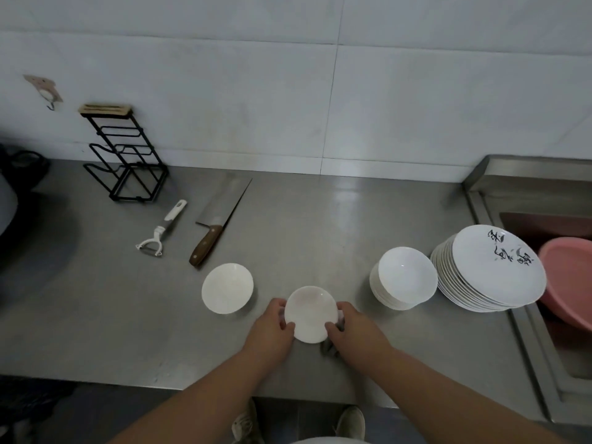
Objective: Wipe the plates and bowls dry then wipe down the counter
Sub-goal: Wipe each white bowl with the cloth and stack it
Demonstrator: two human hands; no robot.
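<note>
Above counter [320, 219], bowl [310, 314] mouth-up between hands [272, 328] [355, 330], perhaps cloth [330, 347] beneath

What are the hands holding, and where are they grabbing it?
A small white bowl, by its rim: left hand on the left edge, right hand on the right edge. A grey cloth seems tucked under the right hand.
</note>
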